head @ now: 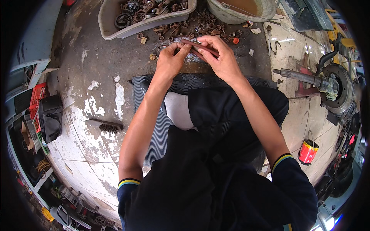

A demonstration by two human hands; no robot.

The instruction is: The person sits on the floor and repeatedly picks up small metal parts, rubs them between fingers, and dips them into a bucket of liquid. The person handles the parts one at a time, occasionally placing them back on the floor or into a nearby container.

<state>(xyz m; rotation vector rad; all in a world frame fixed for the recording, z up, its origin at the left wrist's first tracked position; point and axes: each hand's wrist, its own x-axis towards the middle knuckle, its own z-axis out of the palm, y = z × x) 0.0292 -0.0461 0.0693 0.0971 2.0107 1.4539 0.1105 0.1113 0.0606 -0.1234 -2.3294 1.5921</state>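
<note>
Between my two hands is a thin reddish-brown strip (199, 47), folded or doubled so that two lengths show; its material I cannot tell. My left hand (173, 57) pinches its left end between thumb and fingers. My right hand (219, 56) grips the other end, thumb below and fingers above. Just beyond my hands, small rusty metal parts (202, 24) lie heaped on the stained floor. An orange-red cap (236, 40) lies to the right of my right hand.
A grey plastic tub (147, 24) of metal parts and a bucket (242, 18) of brown liquid stand ahead. A brush (105, 125) lies at left. At right are a hub with a splined shaft (300, 76) and a red can (308, 152). Ridged grey matting (156, 135) lies beneath me.
</note>
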